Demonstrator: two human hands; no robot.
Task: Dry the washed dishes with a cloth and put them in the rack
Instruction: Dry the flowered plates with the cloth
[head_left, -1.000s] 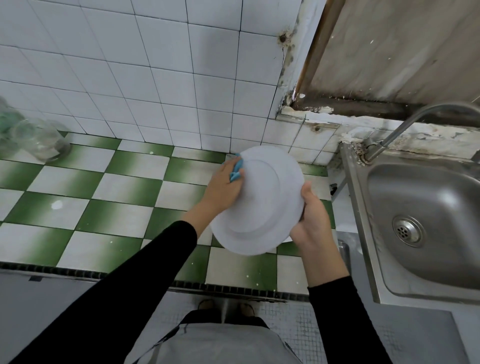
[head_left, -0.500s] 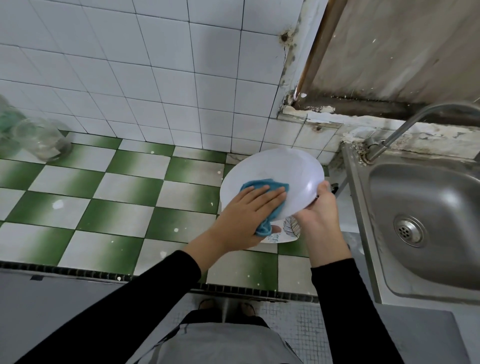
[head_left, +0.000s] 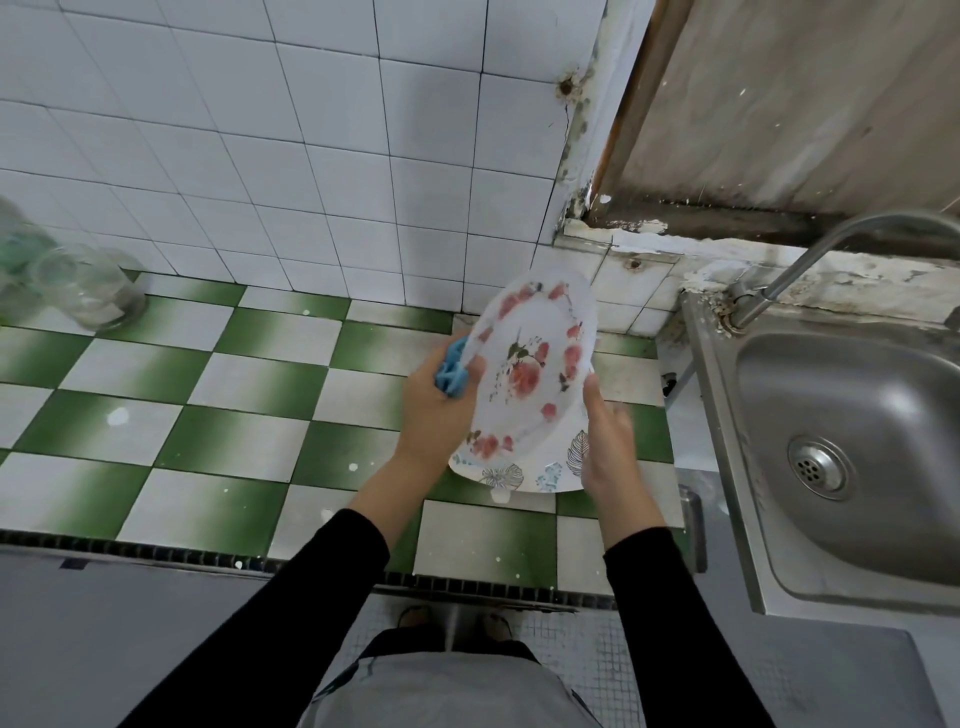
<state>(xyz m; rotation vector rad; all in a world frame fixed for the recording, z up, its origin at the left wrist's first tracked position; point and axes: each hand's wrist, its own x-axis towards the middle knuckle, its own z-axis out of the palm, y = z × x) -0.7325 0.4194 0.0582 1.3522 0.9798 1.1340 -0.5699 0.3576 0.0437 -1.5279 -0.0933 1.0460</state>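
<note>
Two plates show, both left of the sink (head_left: 852, 441). One plate (head_left: 535, 358) is held tilted above the desk (head_left: 249, 384), its red-flowered face toward the camera. A second plate (head_left: 498, 475), printed with grey leaves, lies flat on the desk right under it.

Half a second ago the held plate showed a plain white side with the cloth spread flat over it. Now it has been turned over and the flowered face is up.

The left hand (head_left: 434, 410) grips the bunched blue cloth (head_left: 452, 371) against the plate's rim on the side away from the sink. The right hand (head_left: 605, 441) holds the rim on the sink side, thumb in front, though blur hides its fingers.

By my reading the back is wiped and the front comes next, so this plate is partway dried. No rack is in view.

No brand, label or writing can be read; the plates carry only pictures.
</note>
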